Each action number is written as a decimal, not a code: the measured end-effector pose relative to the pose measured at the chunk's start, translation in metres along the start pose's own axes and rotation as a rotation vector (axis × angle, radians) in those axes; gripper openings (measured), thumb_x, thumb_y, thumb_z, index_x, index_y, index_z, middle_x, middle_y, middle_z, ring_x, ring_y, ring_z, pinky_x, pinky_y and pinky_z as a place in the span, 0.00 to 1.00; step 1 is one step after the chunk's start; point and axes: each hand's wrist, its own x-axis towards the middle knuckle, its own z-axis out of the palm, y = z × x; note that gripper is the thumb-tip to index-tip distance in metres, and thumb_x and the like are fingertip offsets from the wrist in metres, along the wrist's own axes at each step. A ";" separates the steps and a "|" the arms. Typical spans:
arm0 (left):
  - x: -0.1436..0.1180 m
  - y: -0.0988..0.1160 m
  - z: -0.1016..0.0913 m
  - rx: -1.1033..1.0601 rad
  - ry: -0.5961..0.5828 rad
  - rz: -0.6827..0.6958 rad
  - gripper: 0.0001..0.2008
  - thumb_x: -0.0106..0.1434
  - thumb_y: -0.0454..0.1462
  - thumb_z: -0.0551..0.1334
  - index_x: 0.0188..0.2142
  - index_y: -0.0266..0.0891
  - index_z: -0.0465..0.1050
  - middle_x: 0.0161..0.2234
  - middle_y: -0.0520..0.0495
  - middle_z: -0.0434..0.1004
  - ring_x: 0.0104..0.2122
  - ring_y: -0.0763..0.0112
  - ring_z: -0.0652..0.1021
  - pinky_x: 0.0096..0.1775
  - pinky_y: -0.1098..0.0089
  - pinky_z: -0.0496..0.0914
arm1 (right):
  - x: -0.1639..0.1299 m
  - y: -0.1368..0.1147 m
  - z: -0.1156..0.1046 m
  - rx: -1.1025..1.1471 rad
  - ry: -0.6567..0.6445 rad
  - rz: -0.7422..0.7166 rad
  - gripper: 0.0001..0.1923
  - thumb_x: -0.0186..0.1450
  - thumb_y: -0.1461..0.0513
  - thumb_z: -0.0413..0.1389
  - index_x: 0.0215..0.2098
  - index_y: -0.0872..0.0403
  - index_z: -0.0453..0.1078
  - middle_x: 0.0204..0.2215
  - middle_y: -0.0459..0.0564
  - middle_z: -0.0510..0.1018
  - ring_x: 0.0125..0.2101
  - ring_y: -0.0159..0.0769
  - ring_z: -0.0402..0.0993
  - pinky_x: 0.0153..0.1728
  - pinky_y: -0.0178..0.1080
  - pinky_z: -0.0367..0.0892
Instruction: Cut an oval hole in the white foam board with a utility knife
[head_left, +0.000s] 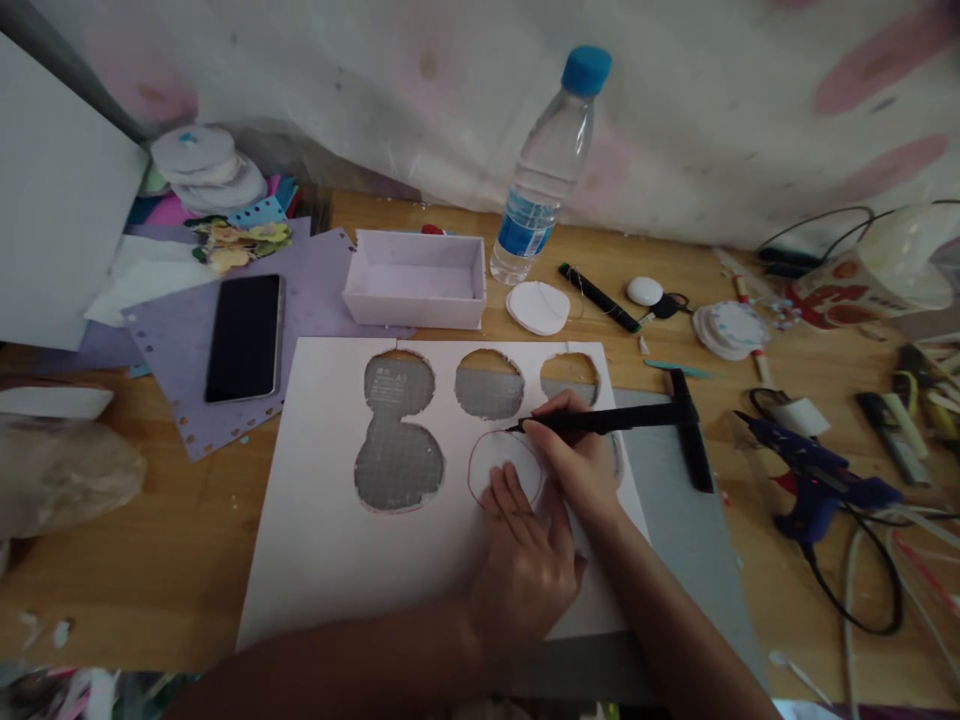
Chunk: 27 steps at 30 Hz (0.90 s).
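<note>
Wooden tabletop (150, 580), pretty cluttered, with a whitish sheet (420, 150) with pink petal shapes hanging behind it. Only got the head view. Middle of the desk is a white board (315, 570) lying on a gray cutting mat (690, 540). Rounded holes are cut along the board's far side, the two on the left run into each other, and through the far-left one you can see white print on the mat: looks like "A3", the rest is too small for me. Just right of those holes there's a red circle outline (469, 470). Left hand (529, 550) is flat over it, fingers stretched out and close together, tips inside the circle. Right hand (581, 455) is closed in a pen grip on a black pen-style tool (637, 418), its tip at the circle's far edge.

Far side: water bottle (555, 140) with a blue cap and a blue label (529, 222) I can't read, an open white box (416, 285) to its left, dark-screened smartphone (245, 338) further left on purple paper (180, 390). Over right, a blue glue gun (817, 470), and beyond it a paper cup (840, 290) with red printing, too blurry to read.
</note>
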 end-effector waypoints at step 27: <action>-0.003 0.005 0.005 -0.058 -0.007 -0.037 0.30 0.66 0.49 0.55 0.49 0.21 0.74 0.48 0.15 0.73 0.49 0.35 0.77 0.46 0.47 0.72 | -0.010 0.005 0.008 -0.087 0.163 -0.073 0.10 0.56 0.59 0.61 0.24 0.49 0.63 0.20 0.41 0.68 0.22 0.31 0.63 0.23 0.36 0.61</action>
